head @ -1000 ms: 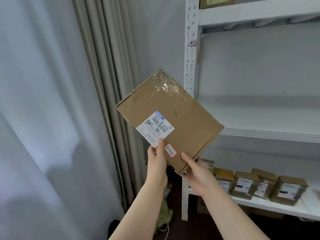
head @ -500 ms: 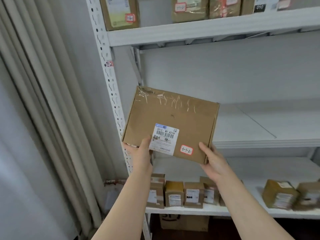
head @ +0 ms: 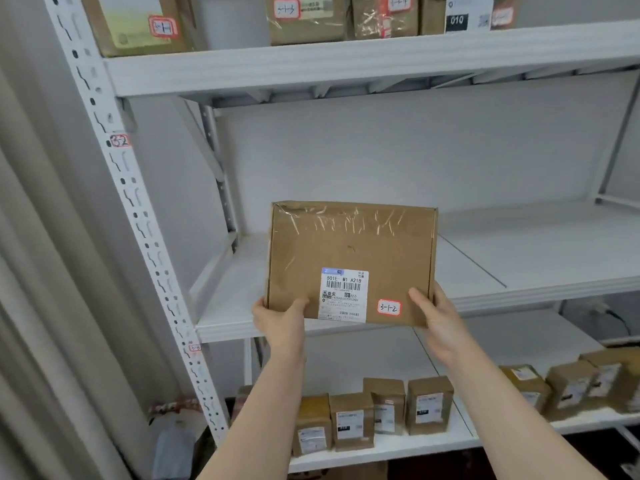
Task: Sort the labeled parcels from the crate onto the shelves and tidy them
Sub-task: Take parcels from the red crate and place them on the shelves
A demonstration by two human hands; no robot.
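Left hand (head: 280,318) and right hand (head: 437,315) grip bottom corners of flat cardboard parcel (head: 349,252), sticker (head: 388,308) reads 3-1-2, held upright in front of the white middle shelf (head: 519,258).

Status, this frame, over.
Left grip, right grip: holding flat brown cardboard parcel labelled 3-1-2 by lower corners. Upright before white metal middle shelf. Nothing in between.

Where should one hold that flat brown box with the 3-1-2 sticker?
By its two bottom corners, coming from below, as the left hand and right hand do now. The box is wide, thin and held upright, so a hand at each corner likely steadies it and leaves the label readable.
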